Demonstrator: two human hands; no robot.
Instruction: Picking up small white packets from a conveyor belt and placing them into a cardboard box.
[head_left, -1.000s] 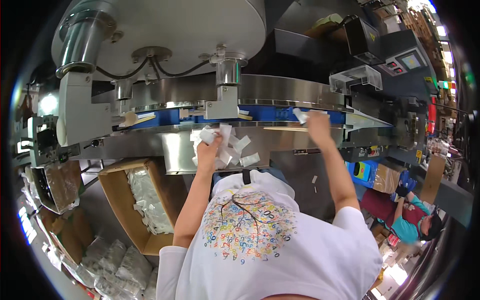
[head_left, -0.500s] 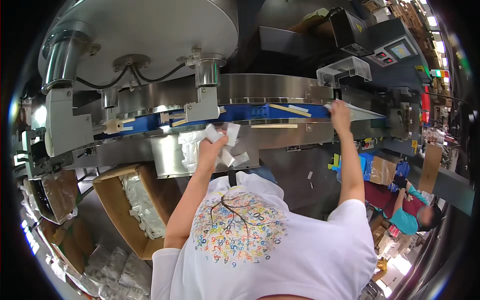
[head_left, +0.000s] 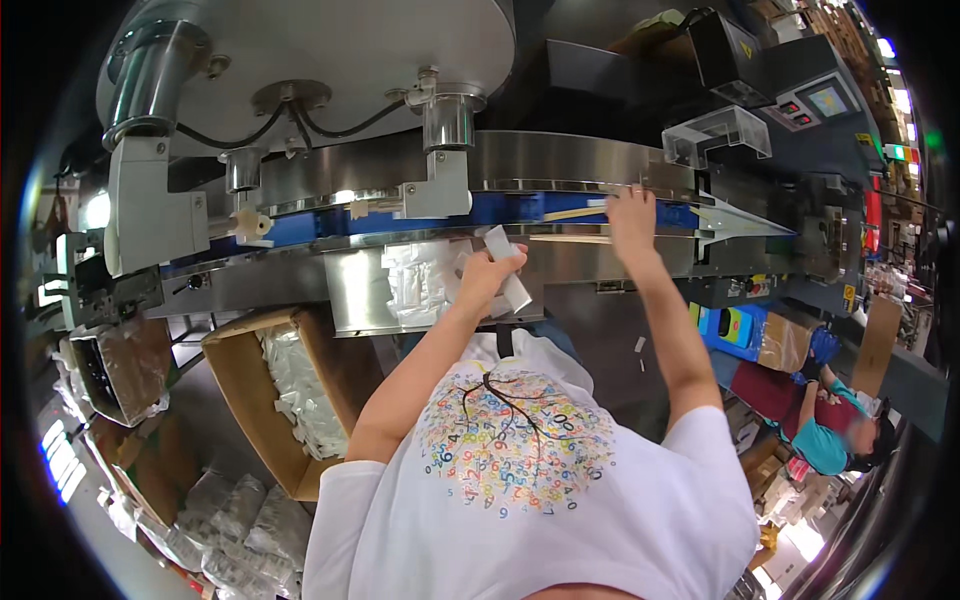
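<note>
**Hands at the curved conveyor: left holds packets, right on the belt**

Your left hand (head_left: 490,272) is closed around a small bunch of white packets (head_left: 505,275), held against the steel front edge of the conveyor (head_left: 580,165). The clearest packet's long axis tilts, top end pointing up-left toward the belt, bottom end down-right below your fist.

Your right hand (head_left: 632,215) reaches over that edge onto the blue belt (head_left: 500,208), fingers spread and flat, palm down. Can't tell whether it has hold of anything. Just beside it a thin pale stick (head_left: 572,238) lies lengthwise along the belt.

Open cardboard box (head_left: 275,400) of white packets sits below left of the conveyor. Another person (head_left: 830,430) is far right.
</note>
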